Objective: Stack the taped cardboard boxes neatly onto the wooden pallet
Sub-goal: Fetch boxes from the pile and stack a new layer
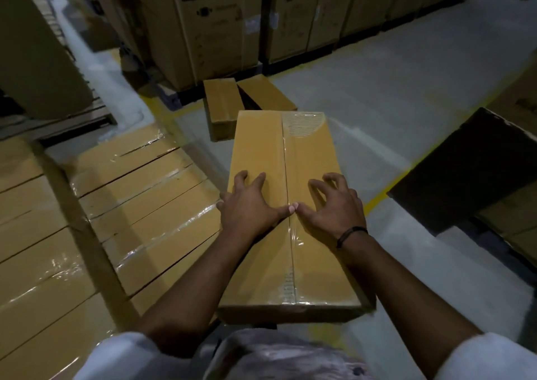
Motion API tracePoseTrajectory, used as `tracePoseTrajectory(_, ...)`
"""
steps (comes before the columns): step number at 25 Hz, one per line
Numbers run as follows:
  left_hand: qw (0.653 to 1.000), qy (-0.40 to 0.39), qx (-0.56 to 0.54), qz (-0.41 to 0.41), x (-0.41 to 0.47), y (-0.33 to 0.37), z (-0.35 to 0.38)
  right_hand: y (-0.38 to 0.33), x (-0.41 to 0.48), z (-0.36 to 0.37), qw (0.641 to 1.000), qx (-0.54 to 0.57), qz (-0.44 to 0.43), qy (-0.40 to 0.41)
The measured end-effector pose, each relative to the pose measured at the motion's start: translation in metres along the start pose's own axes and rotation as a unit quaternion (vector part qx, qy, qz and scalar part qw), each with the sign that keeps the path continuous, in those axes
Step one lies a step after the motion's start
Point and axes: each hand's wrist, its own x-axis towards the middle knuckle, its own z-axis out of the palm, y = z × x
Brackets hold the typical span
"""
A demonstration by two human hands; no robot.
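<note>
A long taped cardboard box (261, 147) lies lengthwise in front of me, clear tape running down its middle seam. My left hand (247, 205) rests flat on its top left of the seam, fingers spread. My right hand (334, 205) presses on the top right of the seam, fingers arched, thumb tips of both hands touching. A row of taped boxes (139, 205) lies packed side by side to the left, shiny with tape. Two more boxes (222, 106) sit on the floor beyond. The pallet is not visible under the boxes.
Tall washing-machine cartons (209, 25) stand in rows at the back. A dark carton corner (470, 170) juts in from the right. Grey floor (392, 95) with a yellow line (377, 196) spreads between them. Another large carton (35, 54) stands at far left.
</note>
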Motion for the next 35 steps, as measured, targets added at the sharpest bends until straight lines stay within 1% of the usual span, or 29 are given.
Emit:
tracePoseTrajectory(2,1.000,0.001,-0.008,-0.007,0.027,0.007,-0.001,-0.001,0.035,0.000,1.000,0.002,-0.005,-0.007)
tracePoseTrajectory(4,0.999,0.013,-0.028,-0.024,0.056,0.009,-0.005,-0.005,0.074,0.005,0.999,-0.001,-0.034,-0.006)
tracePoseTrajectory(7,0.996,0.029,-0.043,-0.078,0.085,0.000,-0.014,-0.023,0.117,0.017,0.997,-0.018,-0.076,-0.019)
tracePoseTrajectory(10,0.989,0.058,-0.047,-0.131,0.106,-0.018,-0.018,-0.047,0.154,0.038,0.990,-0.012,-0.134,-0.050)
tracePoseTrajectory(14,0.962,0.098,-0.068,-0.246,0.121,-0.046,-0.019,-0.087,0.199,0.072,0.968,-0.001,-0.223,-0.118)
tracePoseTrajectory(17,0.928,0.124,-0.093,-0.339,0.123,-0.060,-0.018,-0.117,0.227,0.094,0.939,0.007,-0.301,-0.168)
tracePoseTrajectory(19,0.898,0.149,-0.110,-0.400,0.121,-0.058,-0.018,-0.134,0.243,0.102,0.911,0.010,-0.357,-0.206)
tracePoseTrajectory(22,0.855,0.191,-0.129,-0.464,0.118,-0.048,-0.018,-0.155,0.262,0.106,0.864,0.013,-0.439,-0.245)
tracePoseTrajectory(24,0.808,0.241,-0.142,-0.519,0.110,-0.037,-0.015,-0.172,0.270,0.109,0.817,0.010,-0.510,-0.267)
tracePoseTrajectory(28,0.722,0.314,-0.156,-0.596,0.089,-0.014,0.006,-0.192,0.261,0.121,0.731,0.026,-0.613,-0.298)
tracePoseTrajectory(31,0.665,0.342,-0.174,-0.640,0.070,-0.002,0.024,-0.192,0.242,0.130,0.677,0.019,-0.662,-0.319)
tracePoseTrajectory(33,0.635,0.347,-0.191,-0.663,0.059,0.008,0.039,-0.191,0.228,0.134,0.647,0.000,-0.690,-0.324)
tracePoseTrajectory(35,0.615,0.340,-0.193,-0.685,0.052,0.016,0.055,-0.190,0.216,0.138,0.621,-0.025,-0.712,-0.327)
